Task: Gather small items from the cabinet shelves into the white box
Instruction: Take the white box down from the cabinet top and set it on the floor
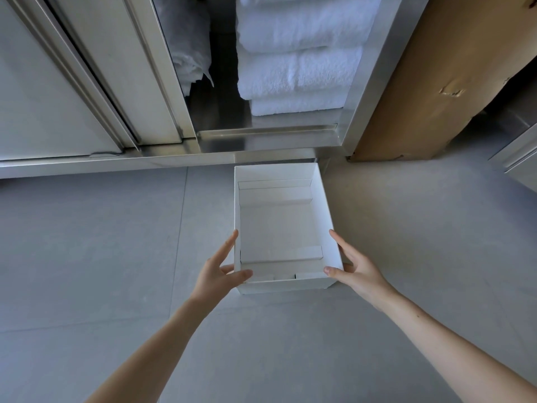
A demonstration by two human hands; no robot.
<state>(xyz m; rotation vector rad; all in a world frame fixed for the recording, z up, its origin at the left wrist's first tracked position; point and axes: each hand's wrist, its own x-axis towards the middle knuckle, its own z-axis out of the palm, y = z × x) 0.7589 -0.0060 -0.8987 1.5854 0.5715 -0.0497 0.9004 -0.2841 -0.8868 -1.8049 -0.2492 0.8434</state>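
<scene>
White box (323, 205) is gripped at both near corners by left hand (216, 271) and right hand (359, 267), thumbs over the rim, just before the cabinet (261, 141). Only its own folded flaps are seen inside. Folded towels (296, 74) are stacked in the cabinet.

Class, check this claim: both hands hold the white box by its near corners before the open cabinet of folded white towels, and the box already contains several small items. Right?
One error: the head view shows the white box empty, bare cardboard inside. The left hand and right hand do hold its near corners before the cabinet of folded white towels.
</scene>
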